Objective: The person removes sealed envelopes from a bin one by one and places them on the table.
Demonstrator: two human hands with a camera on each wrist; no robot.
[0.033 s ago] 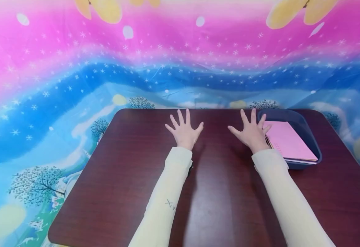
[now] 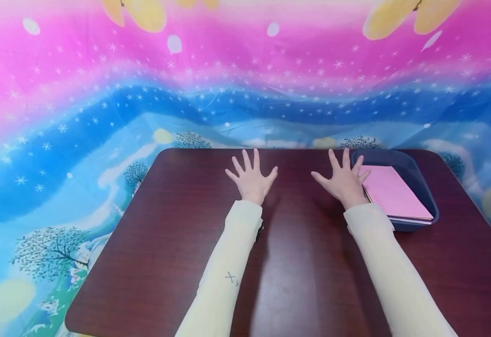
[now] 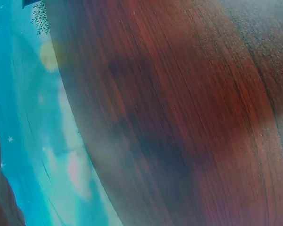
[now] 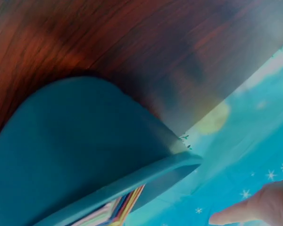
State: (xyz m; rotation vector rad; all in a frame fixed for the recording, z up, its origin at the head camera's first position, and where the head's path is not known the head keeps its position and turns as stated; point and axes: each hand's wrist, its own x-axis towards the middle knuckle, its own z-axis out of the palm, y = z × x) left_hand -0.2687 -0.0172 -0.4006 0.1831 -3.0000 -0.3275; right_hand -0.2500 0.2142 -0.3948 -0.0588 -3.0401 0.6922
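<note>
Both hands are held out over the table with fingers spread wide and nothing in them. The left hand (image 2: 251, 180) hovers above the table's far middle. Farther right, the right hand (image 2: 343, 181) is beside a dark blue bin (image 2: 425, 187), its thumb side toward the left hand and its little finger overlapping the bin's contents in the head view. Inside the bin lies a stack topped by a pink sheet or booklet (image 2: 397, 192). In the right wrist view, the bin's wall (image 4: 85, 136) hides most of the stack, and colored edges (image 4: 127, 205) show at its rim.
The dark brown wooden table (image 2: 178, 243) has rounded corners. Behind it and at its sides hangs a pink and blue cloth (image 2: 245, 103) printed with snowflakes and trees. Light reflects off the table's near middle.
</note>
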